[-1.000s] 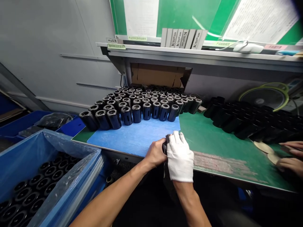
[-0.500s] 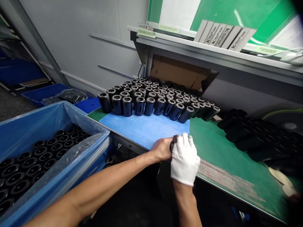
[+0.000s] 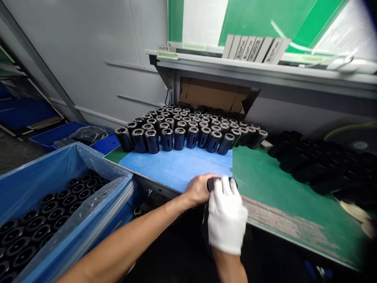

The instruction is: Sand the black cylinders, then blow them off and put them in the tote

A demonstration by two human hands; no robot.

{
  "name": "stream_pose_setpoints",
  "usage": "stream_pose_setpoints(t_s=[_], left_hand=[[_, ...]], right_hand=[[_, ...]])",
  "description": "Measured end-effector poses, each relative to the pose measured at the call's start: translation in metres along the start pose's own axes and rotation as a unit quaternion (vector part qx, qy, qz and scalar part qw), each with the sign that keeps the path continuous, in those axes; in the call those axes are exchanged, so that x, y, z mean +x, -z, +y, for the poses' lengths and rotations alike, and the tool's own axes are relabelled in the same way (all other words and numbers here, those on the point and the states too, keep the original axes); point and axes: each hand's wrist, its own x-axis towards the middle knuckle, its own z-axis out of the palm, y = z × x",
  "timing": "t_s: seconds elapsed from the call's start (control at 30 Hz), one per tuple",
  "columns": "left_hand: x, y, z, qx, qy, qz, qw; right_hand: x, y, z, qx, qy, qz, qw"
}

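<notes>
Black slotted cylinder (image 3: 213, 184) at lower centre of the frame, lying crosswise and gripped between a bare left hand (image 3: 200, 190) and a white-gloved right hand (image 3: 226, 222), above the near right corner of a blue mat (image 3: 173, 169). The gloved fingers (image 3: 225, 196) lie together, clamped over the cylinder's near side, and are slightly blurred. The bare thumb and fingers are largely hidden behind the cylinder and glove, so their exact spread cannot be told.

Behind the hands, rows of upright black cylinders (image 3: 188, 131) stand on the far part of the mat, with open ends upward and side slots showing. At right, a dark mass of black cylinders (image 3: 318, 165) lies on a green bench mat (image 3: 273, 188), which has a worn patch (image 3: 282, 220) along its near edge. At lower left, a blue bin (image 3: 38, 165) with a clear plastic liner (image 3: 94, 204) holds black cylinders (image 3: 55, 212) standing on end. Upper centre: white printed cartons (image 3: 253, 49) on a pale shelf (image 3: 235, 65), above a cardboard sheet (image 3: 212, 94).
</notes>
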Motion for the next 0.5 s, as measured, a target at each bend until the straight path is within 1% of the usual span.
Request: stream_pose_setpoints(t_s=[0.07, 0.1, 0.17, 0.23, 0.33, 0.4, 0.5], left_hand=[[0.0, 0.0, -0.001, 0.004, 0.005, 0.009, 1.0], [0.0, -0.001, -0.001, 0.003, 0.006, 0.013, 1.0], [0.0, -0.001, 0.0, -0.004, 0.001, 0.012, 1.0], [-0.001, -0.001, 0.001, -0.006, -0.007, -0.002, 1.0], [-0.002, 0.0, 0.003, 0.01, 0.006, -0.004, 1.0], [-0.002, 0.0, 0.004, 0.013, 0.016, 0.004, 1.0], [-0.002, -0.001, 0.003, 0.009, 0.005, 0.002, 1.0]], right_hand=[[0.002, 0.002, 0.005, -0.02, 0.032, -0.04, 0.998], [0.001, 0.003, 0.008, -0.025, 0.049, -0.047, 0.997], [-0.002, 0.004, 0.014, -0.022, 0.068, -0.022, 0.997], [-0.006, 0.005, 0.016, -0.029, 0.074, -0.007, 0.997], [-0.007, 0.005, 0.015, -0.05, 0.05, -0.02, 0.997], [-0.01, 0.006, 0.012, -0.037, 0.06, -0.027, 0.997], [-0.013, 0.006, 0.012, -0.008, 0.08, 0.01, 0.997]])
